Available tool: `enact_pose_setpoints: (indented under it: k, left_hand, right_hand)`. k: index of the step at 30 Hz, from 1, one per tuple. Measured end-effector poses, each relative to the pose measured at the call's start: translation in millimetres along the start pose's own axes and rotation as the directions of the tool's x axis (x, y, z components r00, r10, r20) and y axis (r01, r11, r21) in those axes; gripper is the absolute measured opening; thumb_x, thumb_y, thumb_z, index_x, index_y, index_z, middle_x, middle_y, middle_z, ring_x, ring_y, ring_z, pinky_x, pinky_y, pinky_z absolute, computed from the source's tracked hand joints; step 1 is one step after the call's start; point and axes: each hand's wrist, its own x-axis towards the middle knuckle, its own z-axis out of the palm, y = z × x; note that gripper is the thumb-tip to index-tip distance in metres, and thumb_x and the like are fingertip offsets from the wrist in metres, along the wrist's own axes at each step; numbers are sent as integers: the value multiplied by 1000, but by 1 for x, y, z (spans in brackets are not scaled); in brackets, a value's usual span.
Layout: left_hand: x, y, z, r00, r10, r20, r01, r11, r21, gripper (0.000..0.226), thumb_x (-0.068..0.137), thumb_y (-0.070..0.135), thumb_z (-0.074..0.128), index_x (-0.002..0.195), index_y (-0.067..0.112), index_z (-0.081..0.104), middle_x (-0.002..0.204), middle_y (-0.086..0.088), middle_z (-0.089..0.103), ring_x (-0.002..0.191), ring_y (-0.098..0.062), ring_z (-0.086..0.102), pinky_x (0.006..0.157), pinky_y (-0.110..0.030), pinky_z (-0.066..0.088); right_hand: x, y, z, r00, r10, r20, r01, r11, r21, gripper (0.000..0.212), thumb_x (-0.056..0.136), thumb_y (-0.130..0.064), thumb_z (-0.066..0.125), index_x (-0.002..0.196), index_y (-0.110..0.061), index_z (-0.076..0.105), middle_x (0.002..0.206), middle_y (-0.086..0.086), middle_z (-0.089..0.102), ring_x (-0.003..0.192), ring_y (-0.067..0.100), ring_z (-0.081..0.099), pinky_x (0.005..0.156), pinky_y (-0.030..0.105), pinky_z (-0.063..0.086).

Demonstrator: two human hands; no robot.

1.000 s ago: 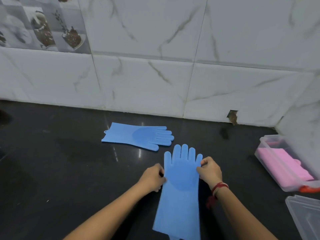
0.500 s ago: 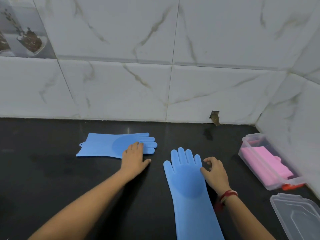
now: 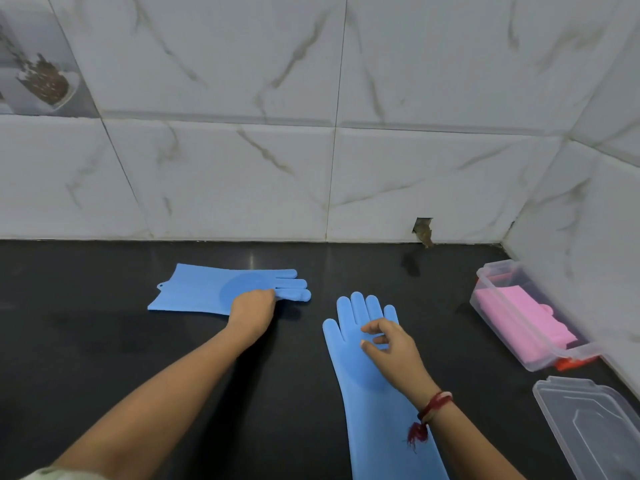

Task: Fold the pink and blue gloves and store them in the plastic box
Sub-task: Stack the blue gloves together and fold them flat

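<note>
Two blue gloves lie flat on the black counter. The far blue glove lies sideways with its fingers pointing right; my left hand is closed on its near edge by the palm. The near blue glove points away from me, fingers toward the wall. My right hand hovers over its palm with fingers loosely curled, holding nothing. At the right stands the clear plastic box with folded pink gloves inside.
The box's clear lid lies on the counter at the near right. A white marble-tiled wall runs along the back and turns at the right corner, close behind the box. A small hole shows in the wall's base.
My left hand has closed on the far glove's edge, having rested flat on it before. My right hand left the near glove's side and now hangs over its palm.
</note>
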Motion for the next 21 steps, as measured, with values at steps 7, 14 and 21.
enact_pose_setpoints:
  k: [7,14,21]
  left_hand:
    - [-59,16,-68,971,126,-201,-196,904,-379,30,98,26,43,71,14,47,57,4,47,52,-16,43,48,-30,29]
    - [-107,33,-161,955,291,-60,-133,237,-962,41,97,26,51,74,-7,57,66,-16,60,61,-20,53,61,-28,41]
    - [-66,75,-115,885,194,423,455,-167,-875,28,96,25,54,104,3,68,95,-11,74,83,-24,70,70,-33,57]
  right_hand:
    - [-10,-13,3,996,-64,63,57,993,104,58,80,-24,72,130,-27,42,126,-11,46,118,9,47,94,22,42]
    - [-27,-45,-25,888,-370,275,180,827,532,60,71,-26,80,125,-33,55,132,-8,58,126,9,51,97,19,46]
    - [-12,-34,-50,975,-50,218,-139,629,765,34,86,-23,66,115,-6,63,112,14,71,101,31,68,75,36,58]
